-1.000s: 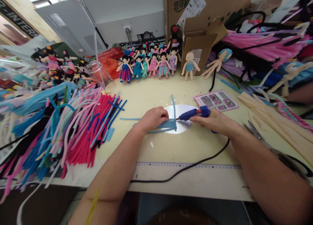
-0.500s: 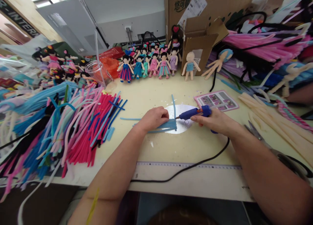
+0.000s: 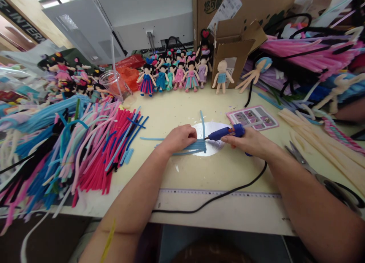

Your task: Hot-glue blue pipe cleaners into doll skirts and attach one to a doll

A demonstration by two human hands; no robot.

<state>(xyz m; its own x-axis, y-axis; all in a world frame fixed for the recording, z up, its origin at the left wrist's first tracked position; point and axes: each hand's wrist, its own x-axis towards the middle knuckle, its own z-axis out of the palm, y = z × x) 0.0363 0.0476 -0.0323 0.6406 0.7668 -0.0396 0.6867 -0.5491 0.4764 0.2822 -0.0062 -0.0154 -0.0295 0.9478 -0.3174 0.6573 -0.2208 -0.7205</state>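
My left hand lies curled over a flat row of light blue pipe cleaners and presses them to the table. One more light blue pipe cleaner stands up from the row's right end. My right hand is closed round a blue hot glue gun. Its nozzle touches the right end of the blue row. The row rests partly on a round white mat. A black cord runs from the gun across the table's front.
A big heap of pink, blue and black pipe cleaners fills the left. Finished small dolls line the back before cardboard boxes. A printed card, cream sticks and scissors lie right. A ruler is set along the table's front edge.
The glue gun's nozzle has shifted very slightly along the end of the blue row. Both hands stay where they were.
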